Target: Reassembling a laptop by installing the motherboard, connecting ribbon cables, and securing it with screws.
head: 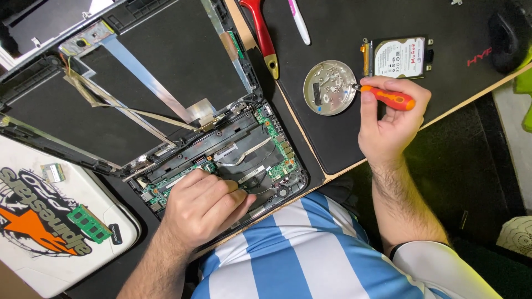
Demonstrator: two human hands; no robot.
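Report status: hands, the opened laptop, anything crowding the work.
Left hand resting on laptop internals. Right hand grips orange screwdriver, tip at round metal dish. Hard drive beside dish; nothing blocking.

An opened laptop (166, 111) fills the left and centre of the frame, with a memory module (88, 223) on a lid at lower left. Right of it, on a mat (343, 138), a dish (330, 87) sits left of a hard drive (399, 57).
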